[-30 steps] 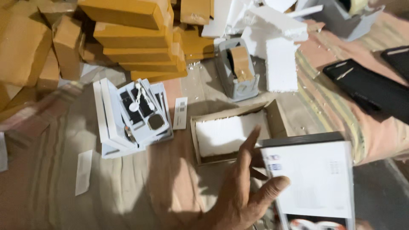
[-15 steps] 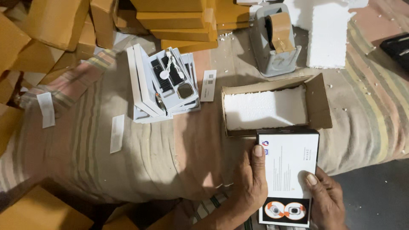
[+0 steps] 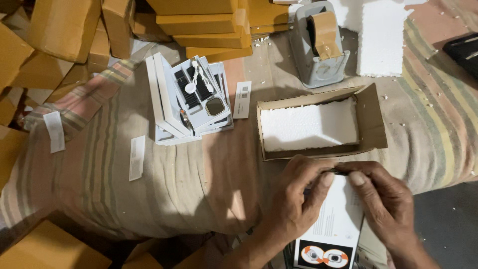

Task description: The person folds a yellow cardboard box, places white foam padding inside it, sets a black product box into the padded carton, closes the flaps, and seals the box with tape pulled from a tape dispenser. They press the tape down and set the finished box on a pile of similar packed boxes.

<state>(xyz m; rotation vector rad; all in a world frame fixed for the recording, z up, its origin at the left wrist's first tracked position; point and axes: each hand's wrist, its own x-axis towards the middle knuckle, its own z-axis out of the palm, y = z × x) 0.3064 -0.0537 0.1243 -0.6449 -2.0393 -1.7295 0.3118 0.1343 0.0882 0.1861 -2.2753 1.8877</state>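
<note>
My left hand (image 3: pixel 294 199) and my right hand (image 3: pixel 383 204) both grip the top end of a flat white printed product box (image 3: pixel 334 226) at the lower right, thumbs meeting on its far edge. Just beyond my hands lies an open brown carton (image 3: pixel 373 122) lined with a white foam sheet (image 3: pixel 308 124). To the left stands a stack of white trays (image 3: pixel 191 99) holding a small dark device, a white cable and accessories.
A grey tape dispenser (image 3: pixel 321 45) with brown tape stands at the back beside a foam slab (image 3: pixel 381 40). Piles of brown cartons (image 3: pixel 199 25) fill the back and left. White label strips (image 3: pixel 137 157) lie on the striped cloth (image 3: pixel 174 189).
Both hands have slid up to the top edge of the white box and closed on it. The view has moved in closer.
</note>
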